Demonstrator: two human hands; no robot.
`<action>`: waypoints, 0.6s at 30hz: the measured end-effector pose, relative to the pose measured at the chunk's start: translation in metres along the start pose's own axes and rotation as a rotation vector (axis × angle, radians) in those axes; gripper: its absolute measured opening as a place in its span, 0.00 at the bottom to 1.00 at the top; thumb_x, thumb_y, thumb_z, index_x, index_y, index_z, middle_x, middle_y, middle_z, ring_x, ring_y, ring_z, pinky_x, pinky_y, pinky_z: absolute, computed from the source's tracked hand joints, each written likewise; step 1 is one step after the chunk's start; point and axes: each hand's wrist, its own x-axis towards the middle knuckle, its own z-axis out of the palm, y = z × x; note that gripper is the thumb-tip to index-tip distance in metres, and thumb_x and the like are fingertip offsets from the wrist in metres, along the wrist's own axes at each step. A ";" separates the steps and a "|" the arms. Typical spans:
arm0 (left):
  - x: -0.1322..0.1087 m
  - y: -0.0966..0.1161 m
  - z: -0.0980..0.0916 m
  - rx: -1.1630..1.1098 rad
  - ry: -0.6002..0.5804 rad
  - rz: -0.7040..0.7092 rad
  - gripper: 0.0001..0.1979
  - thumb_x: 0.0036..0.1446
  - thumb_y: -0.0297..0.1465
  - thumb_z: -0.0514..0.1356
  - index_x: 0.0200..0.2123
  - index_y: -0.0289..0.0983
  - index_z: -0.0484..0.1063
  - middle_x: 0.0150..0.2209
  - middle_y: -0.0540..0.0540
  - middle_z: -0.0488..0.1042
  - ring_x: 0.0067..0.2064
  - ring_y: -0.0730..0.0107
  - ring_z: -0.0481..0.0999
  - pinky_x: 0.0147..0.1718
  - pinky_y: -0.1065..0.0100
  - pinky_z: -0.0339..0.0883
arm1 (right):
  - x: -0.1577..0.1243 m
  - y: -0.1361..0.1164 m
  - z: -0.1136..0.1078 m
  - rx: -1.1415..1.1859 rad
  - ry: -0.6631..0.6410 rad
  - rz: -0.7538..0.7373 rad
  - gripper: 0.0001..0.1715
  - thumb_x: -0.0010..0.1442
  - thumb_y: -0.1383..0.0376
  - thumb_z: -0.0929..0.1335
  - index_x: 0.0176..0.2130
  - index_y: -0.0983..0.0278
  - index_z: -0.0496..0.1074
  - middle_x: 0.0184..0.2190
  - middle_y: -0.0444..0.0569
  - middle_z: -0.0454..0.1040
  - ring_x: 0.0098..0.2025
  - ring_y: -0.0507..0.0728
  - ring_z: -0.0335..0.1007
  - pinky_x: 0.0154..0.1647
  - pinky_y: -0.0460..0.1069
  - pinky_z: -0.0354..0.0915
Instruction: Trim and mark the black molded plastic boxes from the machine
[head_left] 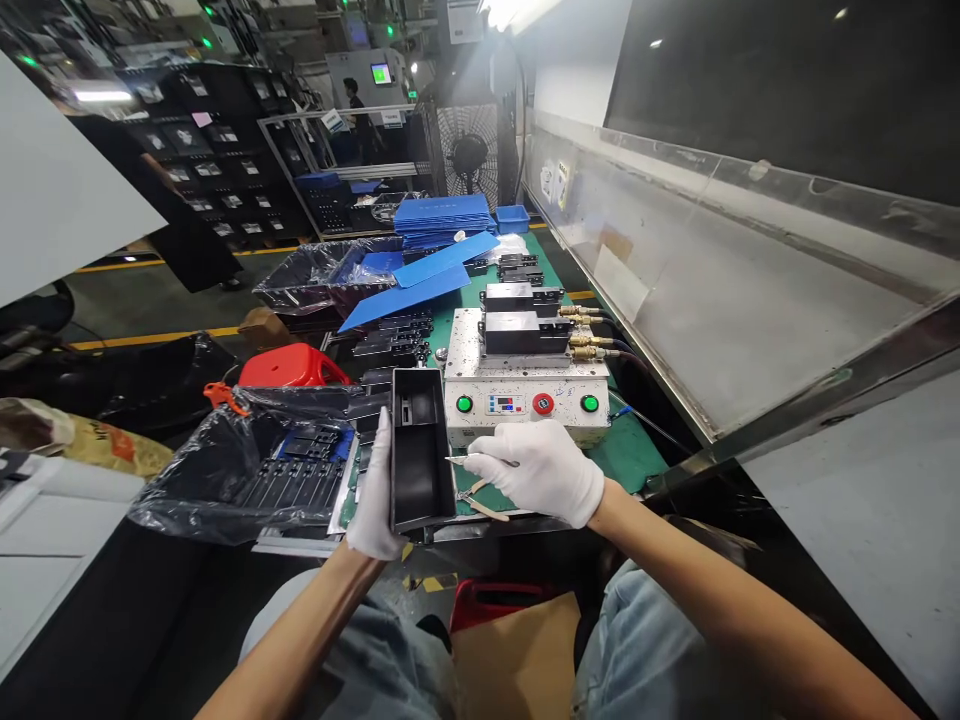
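Observation:
A white glove covers my left hand, which grips a black plastic housing along its left side. The housing's open side faces me, showing a divided interior. My gloved right hand is closed around a slim craft knife; its handle is mostly hidden by the fingers. The blade's tip points left, close to the housing's right wall; whether it touches I cannot tell. Below the knife, cutting pliers with pale handles lie on the green bench top.
A white machine with green and red buttons holds black parts. Left is a plastic-lined bin of black parts. Blue sheets are stacked behind. A clear panel slants along the right. Far back, a person stands.

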 end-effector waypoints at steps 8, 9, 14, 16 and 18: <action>-0.014 -0.006 0.006 -0.076 -0.147 -0.369 0.35 0.62 0.58 0.55 0.51 0.32 0.77 0.30 0.40 0.80 0.29 0.57 0.80 0.28 0.60 0.78 | 0.005 0.013 -0.008 0.060 0.069 0.071 0.28 0.72 0.52 0.62 0.29 0.61 0.79 0.23 0.45 0.73 0.27 0.51 0.64 0.31 0.47 0.55; -0.015 -0.007 0.008 -0.094 -0.164 -0.415 0.35 0.62 0.58 0.55 0.49 0.32 0.77 0.30 0.40 0.80 0.30 0.57 0.80 0.30 0.60 0.78 | 0.006 0.015 -0.009 0.062 0.084 0.083 0.28 0.72 0.51 0.62 0.29 0.61 0.79 0.23 0.45 0.72 0.27 0.51 0.63 0.30 0.47 0.55; -0.017 -0.010 0.009 -0.088 -0.141 -0.492 0.30 0.62 0.57 0.57 0.32 0.34 0.78 0.24 0.43 0.76 0.26 0.63 0.78 0.29 0.64 0.77 | 0.009 0.033 -0.012 0.083 0.122 0.123 0.29 0.72 0.51 0.62 0.29 0.62 0.79 0.22 0.45 0.70 0.26 0.51 0.61 0.30 0.48 0.55; -0.017 -0.012 0.005 -0.018 -0.160 -0.520 0.31 0.60 0.58 0.58 0.31 0.33 0.78 0.26 0.41 0.77 0.26 0.62 0.78 0.27 0.64 0.76 | 0.012 0.046 -0.012 0.063 0.140 0.173 0.31 0.72 0.49 0.62 0.27 0.63 0.78 0.21 0.46 0.69 0.25 0.51 0.60 0.30 0.48 0.55; -0.018 -0.014 0.000 0.057 -0.179 -0.520 0.32 0.59 0.57 0.60 0.36 0.31 0.80 0.30 0.37 0.79 0.28 0.60 0.79 0.28 0.64 0.76 | 0.014 0.055 -0.014 0.028 0.178 0.266 0.33 0.71 0.48 0.62 0.24 0.63 0.74 0.20 0.45 0.67 0.24 0.51 0.59 0.28 0.49 0.53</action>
